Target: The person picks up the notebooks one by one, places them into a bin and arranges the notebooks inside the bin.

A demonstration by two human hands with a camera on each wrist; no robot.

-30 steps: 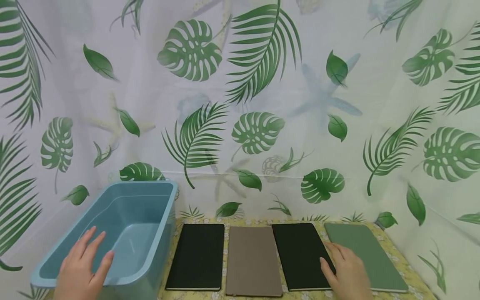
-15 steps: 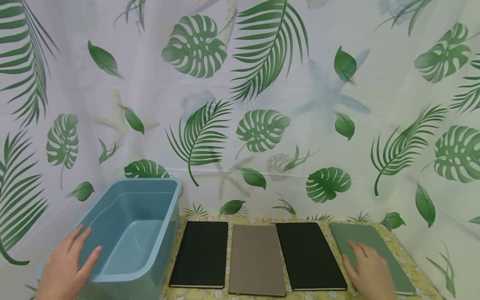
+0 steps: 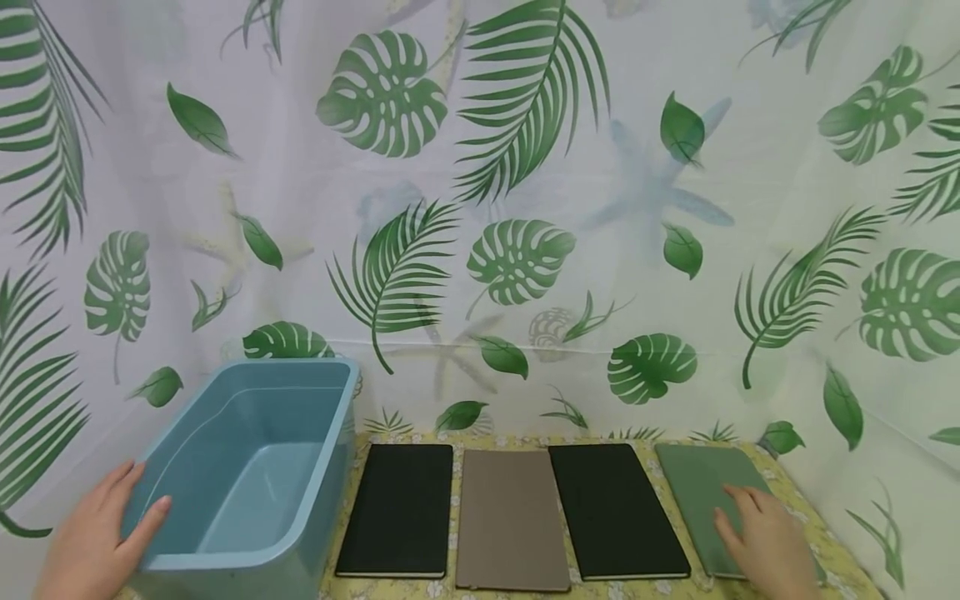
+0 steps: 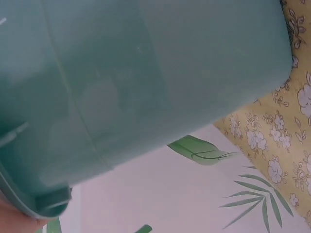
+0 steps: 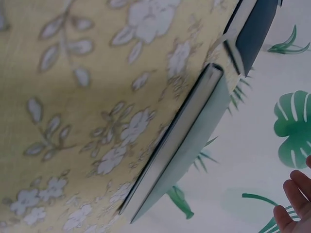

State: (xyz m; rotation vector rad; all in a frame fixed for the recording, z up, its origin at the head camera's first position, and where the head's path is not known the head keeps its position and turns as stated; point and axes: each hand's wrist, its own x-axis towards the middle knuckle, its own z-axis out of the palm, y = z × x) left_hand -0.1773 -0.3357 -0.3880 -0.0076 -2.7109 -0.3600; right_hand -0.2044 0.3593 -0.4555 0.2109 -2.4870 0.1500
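Note:
My left hand (image 3: 93, 525) lies at the near left side of a light blue plastic tub (image 3: 300, 517), its fingers extended and the thumb over the tub's opening. In the left wrist view the tub's outer wall (image 4: 146, 77) fills most of the frame, with a bit of the hand (image 4: 17, 218) right at the rim. On the right, my right hand (image 3: 772, 537) hovers over a green notebook (image 3: 705, 475) with its fingers loosely extended. The right wrist view has its fingers (image 5: 295, 194) apart from the notebook's cover (image 5: 204, 121), holding nothing.
Left of the green notebook lie a black notebook (image 3: 618, 512), a taupe notebook (image 3: 512, 521) and another black notebook (image 3: 397, 512), side by side. They rest on a yellow floral tablecloth (image 3: 525, 440). A leaf-patterned white curtain (image 3: 525, 108) stands behind and along the sides.
My left hand has moved left, from over the tub's opening to its left rim. The right hand has moved right, from the right-hand black notebook to over the green one.

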